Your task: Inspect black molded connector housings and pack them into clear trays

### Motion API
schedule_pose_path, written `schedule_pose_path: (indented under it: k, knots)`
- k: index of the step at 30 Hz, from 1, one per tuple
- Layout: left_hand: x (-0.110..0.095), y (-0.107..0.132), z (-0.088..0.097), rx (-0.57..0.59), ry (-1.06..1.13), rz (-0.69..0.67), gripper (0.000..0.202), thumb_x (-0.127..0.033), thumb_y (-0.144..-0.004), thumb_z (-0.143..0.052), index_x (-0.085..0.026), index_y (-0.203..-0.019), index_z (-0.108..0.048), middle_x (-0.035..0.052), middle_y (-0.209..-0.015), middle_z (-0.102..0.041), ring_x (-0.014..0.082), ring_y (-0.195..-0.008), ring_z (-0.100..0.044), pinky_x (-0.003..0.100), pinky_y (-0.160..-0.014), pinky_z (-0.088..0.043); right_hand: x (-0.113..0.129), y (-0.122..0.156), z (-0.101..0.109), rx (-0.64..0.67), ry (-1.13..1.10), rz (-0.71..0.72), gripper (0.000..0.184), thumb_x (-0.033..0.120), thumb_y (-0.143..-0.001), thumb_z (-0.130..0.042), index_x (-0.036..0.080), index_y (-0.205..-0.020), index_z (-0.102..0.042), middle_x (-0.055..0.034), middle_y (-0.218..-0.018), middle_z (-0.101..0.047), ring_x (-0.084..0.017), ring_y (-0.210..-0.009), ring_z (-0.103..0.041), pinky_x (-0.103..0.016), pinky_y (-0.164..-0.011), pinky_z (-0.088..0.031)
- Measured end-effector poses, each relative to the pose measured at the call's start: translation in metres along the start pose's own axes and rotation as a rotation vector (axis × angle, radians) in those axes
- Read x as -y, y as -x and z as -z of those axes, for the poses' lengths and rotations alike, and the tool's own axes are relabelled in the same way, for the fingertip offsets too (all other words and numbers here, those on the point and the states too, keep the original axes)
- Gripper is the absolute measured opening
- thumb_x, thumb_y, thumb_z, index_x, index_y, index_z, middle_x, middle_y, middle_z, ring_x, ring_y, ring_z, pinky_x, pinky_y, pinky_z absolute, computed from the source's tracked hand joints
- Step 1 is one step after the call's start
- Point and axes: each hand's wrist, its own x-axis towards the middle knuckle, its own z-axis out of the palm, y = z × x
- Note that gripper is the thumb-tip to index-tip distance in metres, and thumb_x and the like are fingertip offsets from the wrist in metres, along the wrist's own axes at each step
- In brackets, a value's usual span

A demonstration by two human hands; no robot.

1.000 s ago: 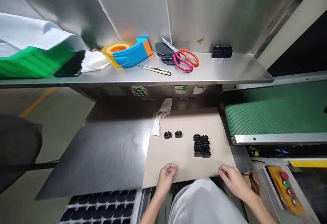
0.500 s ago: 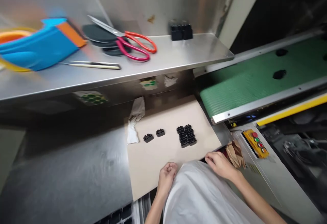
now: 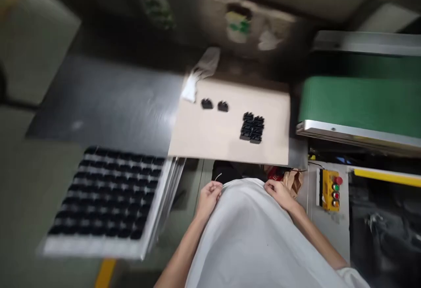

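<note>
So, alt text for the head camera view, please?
A person's left hand and right hand flank white clothing near a tan board bearing two black parts and a black cluster; a green belt lies right, a tray of dark pieces left.

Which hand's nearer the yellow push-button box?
Right. The right hand is left of the yellow push-button box in view, by one edge of the pale garment; the left hand is farther left, by the opposite edge.

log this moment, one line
left hand: at white garment; right hand: same, grips unclear; clustered black blocks: on tan board; two more blocks: leftward
</note>
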Motion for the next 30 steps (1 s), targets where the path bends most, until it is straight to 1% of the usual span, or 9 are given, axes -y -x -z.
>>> schedule_pose_path:
  k: [3, 6, 9, 13, 16, 19, 23, 27, 30]
  knots:
    - [0.022, 0.043, -0.055, -0.221, 0.170, 0.087, 0.037, -0.049, -0.065, -0.073, -0.015, -0.079, -0.069, -0.0007, -0.060, -0.056, 0.0115, -0.056, -0.044, 0.024, -0.056, -0.033, -0.022, -0.037, 0.076, 0.270, 0.306, 0.116, 0.028, 0.028, -0.098, -0.049, 0.019, -0.096, -0.075, -0.0050, -0.087, -0.076, -0.019, -0.082, -0.068, -0.028, -0.076, -0.043]
    - [0.035, 0.091, -0.108, -0.417, 0.286, 0.173, 0.037, -0.052, -0.067, -0.071, -0.016, -0.077, -0.069, -0.0002, -0.062, -0.056, 0.0129, -0.060, -0.047, 0.025, -0.060, -0.038, -0.039, -0.077, 0.127, 0.441, 0.524, 0.120, 0.025, 0.019, -0.093, -0.053, 0.019, -0.094, -0.078, -0.0081, -0.091, -0.078, -0.020, -0.087, -0.070, -0.028, -0.078, -0.044]
    - [0.038, 0.120, -0.155, -0.513, 0.351, 0.228, 0.038, -0.053, -0.071, -0.069, -0.016, -0.079, -0.069, 0.0006, -0.064, -0.057, 0.0142, -0.062, -0.050, 0.026, -0.063, -0.040, -0.057, -0.115, 0.155, 0.486, 0.658, 0.061, 0.023, 0.014, -0.088, -0.056, 0.017, -0.090, -0.079, -0.0107, -0.086, -0.078, -0.020, -0.082, -0.070, -0.027, -0.075, -0.044]
    - [0.040, 0.114, -0.198, -0.490, 0.379, 0.248, 0.041, -0.055, -0.074, -0.066, -0.016, -0.087, -0.069, 0.0025, -0.067, -0.062, 0.0155, -0.060, -0.053, 0.027, -0.060, -0.042, -0.065, -0.154, 0.178, 0.449, 0.728, 0.023, 0.024, 0.014, -0.086, -0.055, 0.017, -0.087, -0.079, -0.0078, -0.082, -0.078, -0.017, -0.076, -0.069, -0.024, -0.070, -0.044]
    - [0.046, 0.095, -0.215, -0.443, 0.319, 0.260, 0.040, -0.053, -0.080, -0.060, -0.016, -0.092, -0.069, 0.0053, -0.073, -0.066, 0.0179, -0.064, -0.059, 0.029, -0.064, -0.047, -0.058, -0.165, 0.196, 0.385, 0.707, 0.016, 0.022, 0.016, -0.084, -0.056, 0.017, -0.081, -0.078, -0.0067, -0.077, -0.076, -0.017, -0.073, -0.068, -0.024, -0.070, -0.045]
    - [0.052, 0.081, -0.226, -0.379, 0.188, 0.290, 0.031, -0.043, -0.085, -0.059, -0.016, -0.094, -0.071, 0.0108, -0.087, -0.073, 0.0240, -0.084, -0.069, 0.035, -0.083, -0.053, -0.042, -0.166, 0.222, 0.278, 0.649, 0.035, 0.022, 0.021, -0.087, -0.057, 0.017, -0.082, -0.078, -0.0063, -0.080, -0.077, -0.017, -0.076, -0.069, -0.024, -0.074, -0.048]
    - [0.059, 0.081, -0.242, -0.281, -0.005, 0.348, 0.045, -0.026, -0.085, -0.064, -0.010, -0.128, -0.068, 0.0241, -0.138, -0.066, 0.0373, -0.134, -0.059, 0.050, -0.116, -0.040, -0.010, -0.182, 0.275, -0.042, 0.601, 0.093, 0.038, 0.034, -0.098, -0.046, 0.014, -0.108, -0.077, -0.0129, -0.104, -0.079, -0.023, -0.098, -0.071, -0.030, -0.090, -0.052]
    - [0.065, 0.121, -0.266, -0.172, -0.167, 0.478, 0.081, -0.031, -0.086, -0.071, -0.010, -0.159, -0.044, 0.0347, -0.167, -0.029, 0.0525, -0.150, -0.041, 0.063, -0.119, -0.033, 0.030, -0.213, 0.341, -0.406, 0.611, 0.083, 0.046, 0.030, -0.101, -0.035, 0.010, -0.122, -0.071, -0.0217, -0.122, -0.073, -0.032, -0.119, -0.066, -0.047, -0.105, -0.050]
    - [0.067, 0.171, -0.278, -0.103, -0.367, 0.538, 0.087, -0.047, -0.097, -0.063, -0.019, -0.170, -0.025, 0.0333, -0.166, -0.025, 0.0512, -0.148, -0.044, 0.058, -0.117, -0.039, 0.055, -0.216, 0.371, -0.507, 0.647, 0.071, 0.035, 0.026, -0.097, -0.045, 0.010, -0.112, -0.072, -0.0230, -0.117, -0.073, -0.034, -0.114, -0.067, -0.050, -0.104, -0.050]
